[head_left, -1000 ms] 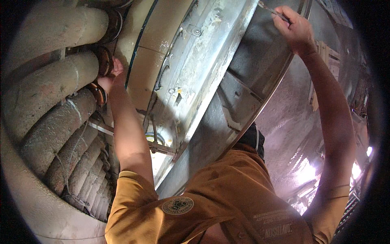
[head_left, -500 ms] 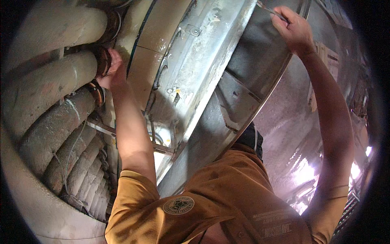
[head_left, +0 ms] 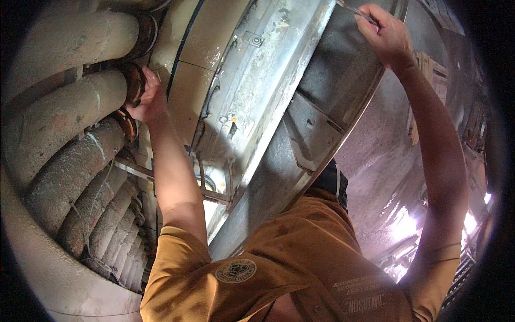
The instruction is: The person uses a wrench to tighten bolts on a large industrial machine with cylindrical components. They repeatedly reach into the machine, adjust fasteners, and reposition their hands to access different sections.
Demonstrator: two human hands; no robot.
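The biggest things are the grey pipes (head_left: 75, 155), which fill the left side of the frame in a row. The pale beam (head_left: 268, 80) goes slanting from the top of the frame to its lower middle. The right hand (head_left: 383, 35), at upper right, is closed around a thin tool. The left hand (head_left: 150, 102), at upper left, has its fingers bent beside the brown collar (head_left: 135, 83) on one pipe's end; if it really grips, I cannot tell. This collar is directly left of the left hand, the much nearer one, and its pipe's long axis rises gently toward that hand. The smallest is the tool (head_left: 360, 13), at the top edge, slanting up and left toward the beam, well apart from the collar.
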